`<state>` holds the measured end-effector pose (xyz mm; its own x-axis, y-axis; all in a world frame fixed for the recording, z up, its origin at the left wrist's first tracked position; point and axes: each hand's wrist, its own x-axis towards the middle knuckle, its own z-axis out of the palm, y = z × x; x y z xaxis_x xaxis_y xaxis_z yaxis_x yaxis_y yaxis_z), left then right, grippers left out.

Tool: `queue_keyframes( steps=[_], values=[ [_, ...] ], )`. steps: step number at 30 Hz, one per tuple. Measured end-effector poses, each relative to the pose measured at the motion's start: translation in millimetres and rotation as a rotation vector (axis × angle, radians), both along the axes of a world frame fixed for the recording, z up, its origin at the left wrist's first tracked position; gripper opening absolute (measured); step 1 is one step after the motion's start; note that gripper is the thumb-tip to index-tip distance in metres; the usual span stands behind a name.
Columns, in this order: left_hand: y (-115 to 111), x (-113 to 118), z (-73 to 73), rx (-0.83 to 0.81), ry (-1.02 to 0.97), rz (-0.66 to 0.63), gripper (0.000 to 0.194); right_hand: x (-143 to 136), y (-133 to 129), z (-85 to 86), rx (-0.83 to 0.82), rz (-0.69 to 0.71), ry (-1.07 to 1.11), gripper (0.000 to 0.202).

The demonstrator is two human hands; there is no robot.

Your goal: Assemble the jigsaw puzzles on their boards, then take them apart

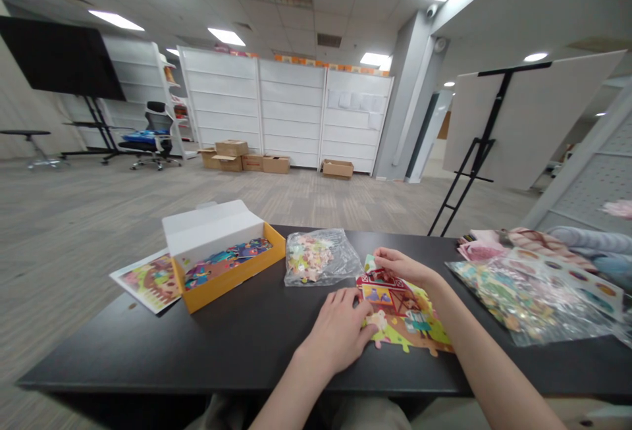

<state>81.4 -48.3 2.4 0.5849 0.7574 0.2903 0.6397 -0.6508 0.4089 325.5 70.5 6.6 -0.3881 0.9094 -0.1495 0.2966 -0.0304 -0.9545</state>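
Observation:
A partly joined jigsaw puzzle (412,321) with a farm picture and a red barn lies in front of me on the black table. My left hand (343,321) rests palm down at its left edge, fingers stretched out and the tips touching the puzzle. Over the puzzle's top edge, my right hand (397,267) is closed in a pinch on a pale green puzzle piece (369,263). The fingers hide part of that piece, so I cannot tell whether it sits in the puzzle. Left of it lies a clear plastic bag (323,255) of loose pieces.
An open yellow box (232,282) with colourful pieces inside stands on the left, beside a printed picture sheet (153,278). To the right are a larger bag of pieces (523,298) and rolled yarn or fabric (548,245). The table's front edge (187,387) is close to me.

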Motion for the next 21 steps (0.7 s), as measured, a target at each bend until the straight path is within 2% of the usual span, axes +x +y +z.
queue_keyframes(
  steps=[3,7,9,12,15,17,21],
  values=[
    [1,1,-1.9,0.016,0.005,0.000,0.021,1,0,3.3,0.060,0.018,-0.054,0.053],
    [3,2,-1.0,0.013,-0.025,0.054,0.020,5,-1,15.5,0.135,-0.098,-0.036,0.055],
    [4,3,1.6,-0.024,-0.083,0.101,0.016,6,-6,23.3,0.130,-0.093,0.006,0.051],
    [7,5,4.5,-0.141,-0.267,0.170,0.017,-1,-17,31.0,0.012,0.115,0.024,0.041],
    [11,6,1.8,-0.274,-0.474,0.206,0.024,-15,-25,29.3,-0.089,0.348,-0.016,0.037],
    [14,6,-2.3,-0.322,-0.547,0.216,0.025,-24,-27,24.1,-0.114,0.419,-0.040,0.037],
    [21,0,-6.8,-0.403,-0.618,0.203,0.026,-28,-25,17.5,-0.121,0.449,-0.071,0.039]
  ],
)
